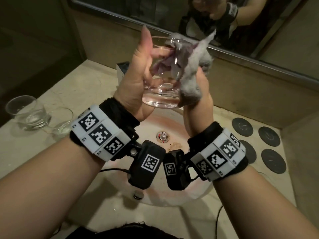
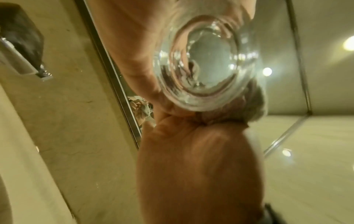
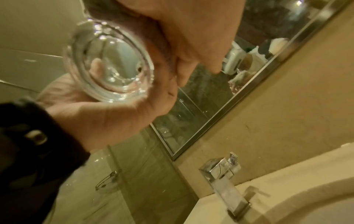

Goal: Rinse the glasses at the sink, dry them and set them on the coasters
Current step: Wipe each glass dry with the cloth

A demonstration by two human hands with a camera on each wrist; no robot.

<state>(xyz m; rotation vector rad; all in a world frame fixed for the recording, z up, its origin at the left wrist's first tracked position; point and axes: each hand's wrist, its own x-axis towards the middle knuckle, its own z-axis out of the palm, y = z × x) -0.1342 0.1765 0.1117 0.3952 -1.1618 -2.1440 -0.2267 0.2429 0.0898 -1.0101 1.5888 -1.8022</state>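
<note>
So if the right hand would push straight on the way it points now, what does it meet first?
The right hand points up and away, so after the cloth it grips, probably the mirror behind the sink; depth is unclear.

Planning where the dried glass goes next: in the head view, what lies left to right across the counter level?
Two empty glasses on the counter → left hand holding the glass → grey cloth gripped by the right hand → four dark coasters, all bare.
</note>
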